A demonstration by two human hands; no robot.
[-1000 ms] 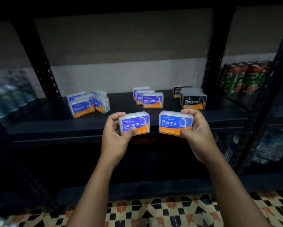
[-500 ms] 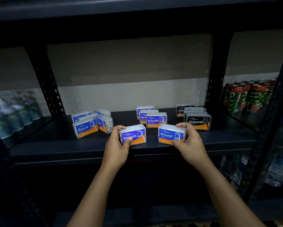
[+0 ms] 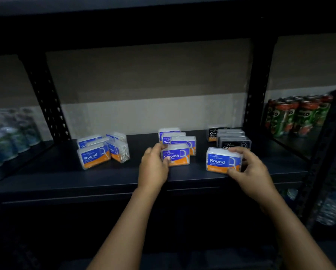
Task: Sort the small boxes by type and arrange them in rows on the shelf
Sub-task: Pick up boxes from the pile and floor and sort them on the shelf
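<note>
1. Since half a second earlier, both boxes had moved apart and deeper onto the shelf (image 3: 46,178).
2. The left hand (image 3: 153,168) gripped the Smooth box (image 3: 175,155) at 12 o'clock, fronting its row.
3. The right hand (image 3: 250,168) gripped the clear, blue-and-orange Round box (image 3: 221,161) at 2 o'clock.

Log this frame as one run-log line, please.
left hand: grips Smooth box, front of Smooth row | right hand: grips Round box, before Charcoal row | Round group: left

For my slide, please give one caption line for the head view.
Left hand sets a Smooth box before its row; right hand holds a Round box on the shelf.
</note>
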